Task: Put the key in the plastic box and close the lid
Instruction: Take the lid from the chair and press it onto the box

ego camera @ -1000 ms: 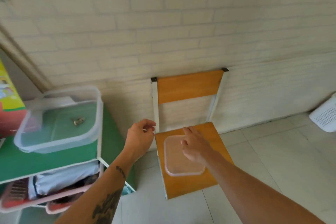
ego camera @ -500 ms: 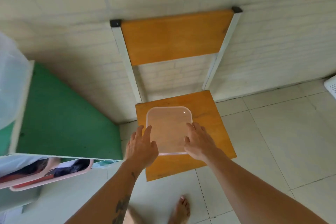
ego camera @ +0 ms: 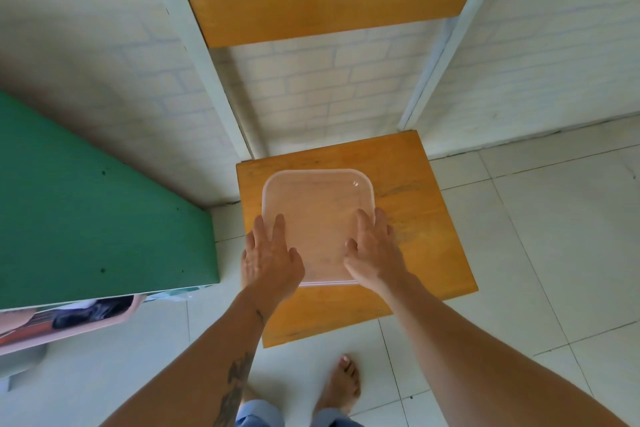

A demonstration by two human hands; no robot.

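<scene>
On chair seat [ego camera: 415,218]: lid [ego camera: 317,215], both hands.

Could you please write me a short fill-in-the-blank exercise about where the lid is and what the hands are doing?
1. The clear plastic lid lies flat on the seat of the wooden ____.
2. The left hand and right hand rest on the lid's ____ corners, nearest the person.
3. The surface to the left of the seat is coloured ____.

Missing words: chair; near; green
</scene>
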